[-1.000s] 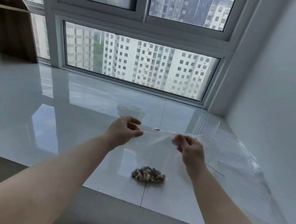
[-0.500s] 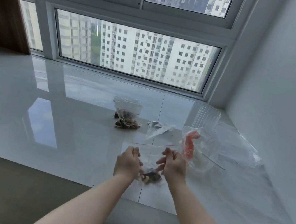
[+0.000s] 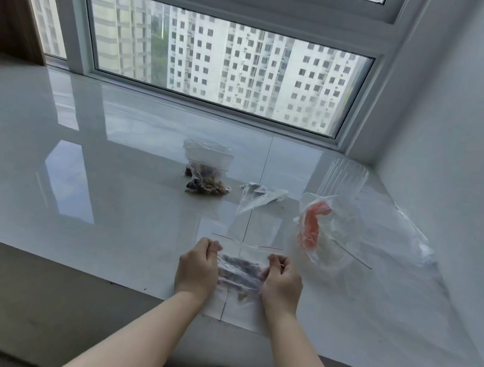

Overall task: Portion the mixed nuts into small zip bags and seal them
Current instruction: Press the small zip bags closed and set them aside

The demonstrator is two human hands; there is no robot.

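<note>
Item one, far left: a wooden shelf unit [image 3: 8, 4] is standing at the back left corner of the glossy white surface [image 3: 87, 181]. Item two, near the front edge: the left hand [image 3: 198, 268] is pinching the left side of a small zip bag [image 3: 240, 271] with curled fingers and thumb. The bag is lying across the hands, its long axis running left to right, its red zip line [image 3: 246, 242] pointing away toward the window, and dark mixed nuts [image 3: 239, 267] are showing blurred through the film. Item three: the right hand [image 3: 281, 281] is pinching the bag's right side the same way. Judged step: this portion is being settled or checked at the seal; whether the zip is fully closed cannot be told, so the next move calls for running fingers along the red line, then setting the bag aside. Item four, further back near the middle: a filled bag [image 3: 206, 172] is resting, with a crumpled empty bag [image 3: 259, 196] just right of it. Item five, toward the right edge: a loose clear bag holding something orange [image 3: 311, 223] is lying beside a ribbed clear cup [image 3: 342, 181].
</note>
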